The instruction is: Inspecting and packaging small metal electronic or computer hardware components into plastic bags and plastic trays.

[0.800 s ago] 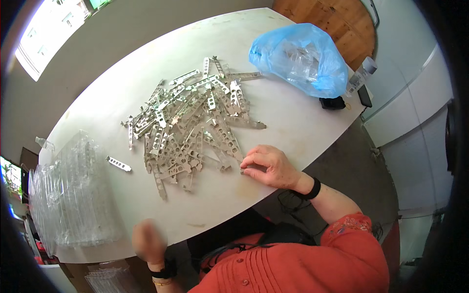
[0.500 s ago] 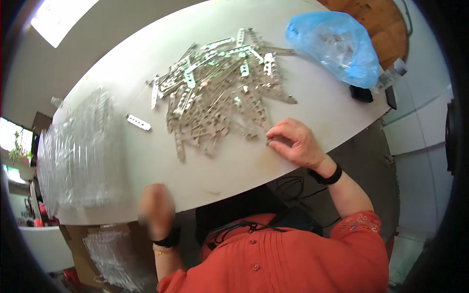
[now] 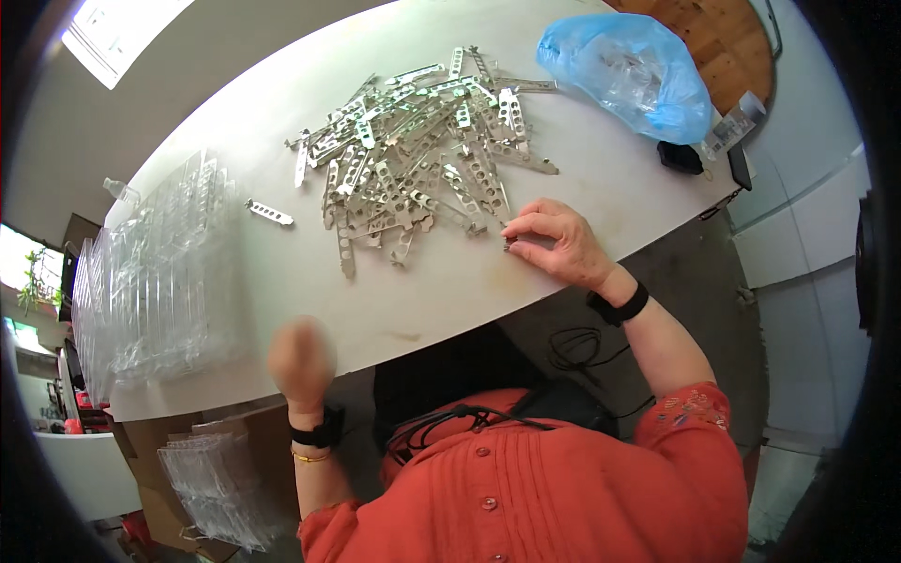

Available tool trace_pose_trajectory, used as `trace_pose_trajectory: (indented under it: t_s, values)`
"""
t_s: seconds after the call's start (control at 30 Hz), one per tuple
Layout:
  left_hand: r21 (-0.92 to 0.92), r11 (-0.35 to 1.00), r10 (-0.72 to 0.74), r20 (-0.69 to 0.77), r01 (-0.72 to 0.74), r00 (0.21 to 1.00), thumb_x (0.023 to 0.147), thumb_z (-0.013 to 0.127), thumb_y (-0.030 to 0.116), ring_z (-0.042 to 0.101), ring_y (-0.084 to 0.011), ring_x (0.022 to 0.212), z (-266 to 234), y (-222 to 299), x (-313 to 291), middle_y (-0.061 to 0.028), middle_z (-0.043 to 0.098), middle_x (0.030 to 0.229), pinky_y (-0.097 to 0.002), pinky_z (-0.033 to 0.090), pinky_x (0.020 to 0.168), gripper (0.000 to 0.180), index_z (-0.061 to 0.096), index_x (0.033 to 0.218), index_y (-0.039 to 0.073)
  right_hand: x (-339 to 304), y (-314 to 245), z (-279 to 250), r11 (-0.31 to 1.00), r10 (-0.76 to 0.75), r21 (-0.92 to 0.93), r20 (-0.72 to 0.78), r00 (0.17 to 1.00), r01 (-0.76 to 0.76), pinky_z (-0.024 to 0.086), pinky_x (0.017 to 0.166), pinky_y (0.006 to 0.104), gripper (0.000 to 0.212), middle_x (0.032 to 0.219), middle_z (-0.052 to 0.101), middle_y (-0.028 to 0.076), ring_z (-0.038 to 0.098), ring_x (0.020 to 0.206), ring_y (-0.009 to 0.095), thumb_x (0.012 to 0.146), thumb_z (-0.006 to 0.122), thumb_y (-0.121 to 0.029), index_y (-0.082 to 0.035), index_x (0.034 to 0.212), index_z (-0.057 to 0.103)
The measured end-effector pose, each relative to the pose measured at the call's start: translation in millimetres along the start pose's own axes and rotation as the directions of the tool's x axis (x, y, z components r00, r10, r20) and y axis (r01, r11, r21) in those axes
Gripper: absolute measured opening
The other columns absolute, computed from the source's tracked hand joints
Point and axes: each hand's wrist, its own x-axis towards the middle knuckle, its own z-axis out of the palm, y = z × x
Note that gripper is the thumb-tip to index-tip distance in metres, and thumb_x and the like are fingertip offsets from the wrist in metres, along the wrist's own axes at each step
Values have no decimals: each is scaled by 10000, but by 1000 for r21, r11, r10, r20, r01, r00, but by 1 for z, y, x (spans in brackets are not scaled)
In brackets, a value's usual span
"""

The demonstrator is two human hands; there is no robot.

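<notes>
A heap of flat, shiny metal strips [image 3: 404, 169] with round holes lies over the middle of the white table. At its near right edge my right hand [image 3: 559, 246] pinches a small metal piece [image 3: 509, 241] between thumb and fingertips; most of that piece is hidden. My left hand [image 3: 300, 358] is above the table's near edge, apart from the heap, and its fingers are smeared by motion. A single perforated metal strip [image 3: 270, 212] lies by itself to the left of the heap.
Clear plastic trays [image 3: 174, 281] are stacked at the left of the table, and more clear trays [image 3: 218, 483] stand in a cardboard box below. A blue plastic bag [image 3: 627, 75] sits at the far right, beside a small black object [image 3: 679, 158] and a clear bottle [image 3: 735, 126].
The whole view has shifted slightly. My right hand stays at the heap's edge with its fingers still pinched, and my left hand stays blurred near the table edge.
</notes>
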Motion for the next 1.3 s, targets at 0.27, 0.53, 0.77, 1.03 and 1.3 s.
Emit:
trace_pose_trajectory:
  t_s: [0.27, 0.53, 0.77, 1.03, 1.3]
  values:
    - [-107, 994, 30, 63, -24, 998, 918, 648, 40, 624, -290, 802, 3, 52, -9, -165, 620, 1006, -363, 510, 685, 118, 659, 1028, -1, -3, -4, 2, 999, -34, -35, 35, 999, 36, 498, 845, 335, 145, 1004, 625, 46, 628, 954, 236, 780, 781, -101, -113, 897, 695]
    - [-138, 972, 229, 358, -191, 905, 886, 699, 101, 558, -386, 1146, 24, 117, -6, -213, 556, 1273, -430, 470, 963, 426, 559, 1268, -22, -9, -7, 7, 996, -81, 39, 17, 997, 80, 503, 856, 353, 161, 1057, 628, 50, 628, 990, 250, 782, 767, -61, -100, 902, 667]
    - [-77, 971, 237, 433, -227, 869, 867, 720, 146, 496, -391, 1255, 30, 118, -3, -207, 522, 1340, -463, 407, 1046, 510, 528, 1311, -17, -21, -7, -6, 967, -200, -153, 31, 979, 203, 500, 842, 396, 183, 1003, 636, 77, 621, 956, 289, 780, 725, -42, -69, 899, 589]
    - [-48, 969, 236, 459, -241, 856, 852, 726, 155, 458, -384, 1314, 31, 114, -9, -190, 501, 1383, -467, 374, 1079, 544, 524, 1331, -2, -36, -4, -27, 971, -40, -234, 50, 998, 50, 489, 833, 400, 248, 993, 616, 94, 608, 930, 297, 781, 735, -100, -84, 979, 586]
    - [-68, 970, 239, 475, -235, 847, 864, 711, 160, 446, -380, 1335, 32, 109, -11, -186, 490, 1408, -474, 355, 1093, 559, 507, 1362, 8, -46, -32, -21, 941, -175, -252, 208, 962, 225, 459, 890, 427, 430, 1030, 582, 92, 581, 981, 315, 737, 804, -194, -90, 1106, 610]
